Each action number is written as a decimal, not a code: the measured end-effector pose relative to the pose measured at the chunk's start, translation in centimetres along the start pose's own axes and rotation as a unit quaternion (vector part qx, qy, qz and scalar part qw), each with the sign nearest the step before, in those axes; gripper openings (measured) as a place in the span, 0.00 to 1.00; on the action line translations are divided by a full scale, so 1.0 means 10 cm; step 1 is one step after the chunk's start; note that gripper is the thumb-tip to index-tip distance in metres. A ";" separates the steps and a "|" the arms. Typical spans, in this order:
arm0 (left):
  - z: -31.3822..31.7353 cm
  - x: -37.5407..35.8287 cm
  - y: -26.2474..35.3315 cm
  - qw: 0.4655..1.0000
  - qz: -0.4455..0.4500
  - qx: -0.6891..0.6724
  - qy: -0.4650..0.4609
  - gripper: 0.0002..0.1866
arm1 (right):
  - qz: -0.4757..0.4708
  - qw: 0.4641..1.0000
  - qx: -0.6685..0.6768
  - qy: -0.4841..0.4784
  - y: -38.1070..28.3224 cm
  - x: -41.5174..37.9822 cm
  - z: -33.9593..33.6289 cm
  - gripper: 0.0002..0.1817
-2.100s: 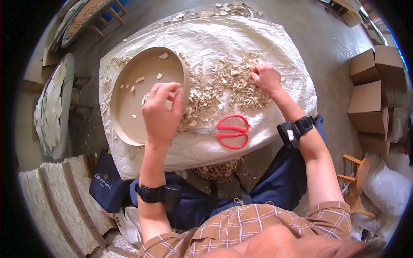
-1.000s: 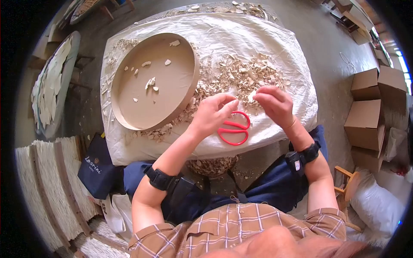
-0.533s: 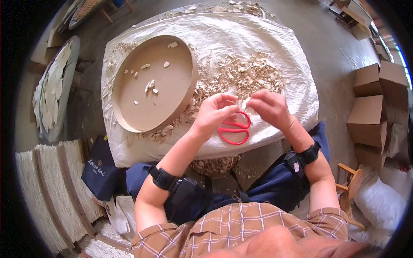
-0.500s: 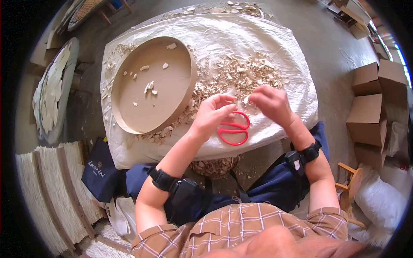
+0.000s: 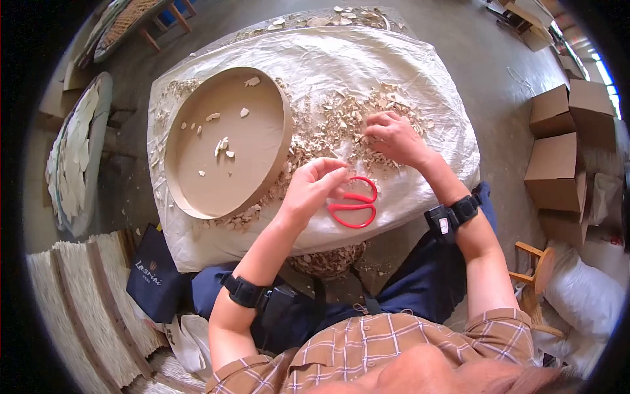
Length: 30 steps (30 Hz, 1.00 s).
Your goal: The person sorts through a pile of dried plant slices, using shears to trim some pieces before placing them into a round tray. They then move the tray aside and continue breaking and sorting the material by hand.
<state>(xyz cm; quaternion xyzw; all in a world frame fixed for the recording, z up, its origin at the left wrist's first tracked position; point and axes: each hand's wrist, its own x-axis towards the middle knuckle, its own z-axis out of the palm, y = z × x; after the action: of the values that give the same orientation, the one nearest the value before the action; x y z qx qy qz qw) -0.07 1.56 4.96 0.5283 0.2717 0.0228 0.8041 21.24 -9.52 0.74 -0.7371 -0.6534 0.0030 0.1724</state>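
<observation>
On the white cloth-covered table (image 5: pixel 413 217) lies a broad heap of pale dried flakes (image 5: pixel 341 118). My right hand (image 5: pixel 396 136) is at the heap's right part, fingers curled down among the flakes; what they hold, if anything, is hidden. My left hand (image 5: pixel 318 187) is closed in a pinch at the near edge of the heap, beside red-handled scissors (image 5: pixel 352 207); anything between its fingertips is too small to name. The scissors' blades are not visible. A round shallow tan tray (image 5: pixel 230 171) at the left holds several pale pieces.
Cardboard boxes (image 5: pixel 554 167), a wooden stool (image 5: pixel 542 270) and white sacks (image 5: pixel 584 289) stand at the right. At the left are a dark blue bag (image 5: pixel 152 276), stacked pale sheets (image 5: pixel 85 295) and a round rack (image 5: pixel 79 154). A container of flakes (image 5: pixel 328 261) sits below the table's near edge.
My right hand has moved up and away from my left hand, into the flakes. My left hand stays near the scissors, slightly lower in view. The camera view has shifted a little.
</observation>
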 end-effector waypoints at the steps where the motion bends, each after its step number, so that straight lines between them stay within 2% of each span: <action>1: 0.00 -0.02 0.01 1.000 0.000 -0.002 0.000 0.11 | 0.009 0.999 0.029 -0.029 0.05 -0.04 -0.04 0.10; 2: -0.01 -0.04 0.03 1.000 0.003 -0.001 0.003 0.11 | 0.018 0.996 0.059 -0.059 0.10 -0.09 -0.08 0.07; 3: -0.02 -0.06 0.04 1.000 0.006 0.001 0.005 0.11 | 0.009 0.997 0.074 -0.010 0.14 -0.11 -0.10 0.04; 4: -0.03 -0.07 0.04 1.000 0.006 -0.002 0.006 0.11 | 0.008 0.997 0.074 -0.012 0.19 -0.14 -0.14 0.04; 6: -0.05 -0.09 0.04 1.000 0.007 0.012 0.002 0.11 | 0.085 0.994 0.066 -0.024 0.29 -0.21 -0.24 0.05; 8: -0.05 -0.11 0.03 1.000 0.006 0.012 0.001 0.10 | 0.111 0.993 0.034 -0.015 0.41 -0.25 -0.26 0.06; 10: -0.05 -0.11 0.02 1.000 0.006 0.013 -0.001 0.10 | 0.205 0.978 -0.007 -0.029 0.44 -0.24 -0.36 0.08; 11: -0.05 -0.11 0.02 1.000 0.006 0.017 0.002 0.10 | 0.204 0.977 -0.045 -0.036 0.45 -0.22 -0.38 0.13; 12: -0.05 -0.10 0.02 1.000 0.006 0.020 0.004 0.09 | 0.206 0.977 -0.046 -0.036 0.47 -0.19 -0.34 0.13; 14: -0.05 -0.09 0.03 1.000 0.005 0.022 0.003 0.09 | 0.151 0.987 -0.033 0.035 0.52 -0.10 -0.16 0.17; 15: -0.04 -0.08 0.03 1.000 0.003 0.024 0.004 0.09 | 0.141 0.989 -0.048 0.017 0.50 -0.04 -0.09 0.20; 18: -0.04 -0.07 0.05 1.000 0.011 0.018 -0.001 0.09 | 0.132 0.989 -0.063 0.022 0.40 0.09 0.09 0.21; 20: -0.03 -0.08 0.08 1.000 0.014 0.022 -0.004 0.09 | 0.117 0.989 -0.086 0.034 0.38 0.11 0.04 0.18; 22: -0.05 -0.09 0.10 1.000 0.019 0.020 -0.004 0.09 | 0.201 0.978 -0.040 -0.027 0.38 0.10 -0.09 0.15; 23: -0.06 -0.09 0.10 1.000 0.020 0.022 -0.004 0.08 | 0.196 0.979 -0.049 0.006 0.46 0.05 -0.07 0.09; 24: -0.07 -0.10 0.09 0.999 0.021 0.024 -0.004 0.08 | 0.194 0.980 -0.051 0.003 0.52 0.01 -0.11 0.09; 26: -0.09 -0.12 0.09 1.000 0.023 0.021 -0.003 0.08 | 0.271 0.962 -0.038 -0.001 0.64 -0.06 -0.18 0.09; 27: -0.10 -0.12 0.09 0.999 0.026 0.022 -0.003 0.08 | 0.267 0.963 -0.027 0.037 0.69 -0.07 -0.22 0.10; 28: -0.10 -0.13 0.08 0.999 0.026 0.021 -0.003 0.08 | 0.267 0.963 -0.028 0.037 0.74 -0.09 -0.25 0.10; 30: -0.10 -0.12 0.07 0.999 0.028 0.024 -0.003 0.08 | 0.351 0.926 0.101 0.093 0.83 -0.14 -0.31 0.12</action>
<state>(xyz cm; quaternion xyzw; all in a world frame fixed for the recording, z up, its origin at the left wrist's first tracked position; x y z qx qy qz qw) -1.37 2.29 5.81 0.5551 0.2552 0.0373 0.7908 29.76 -12.32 1.18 -0.8948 -0.3301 0.0607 0.2943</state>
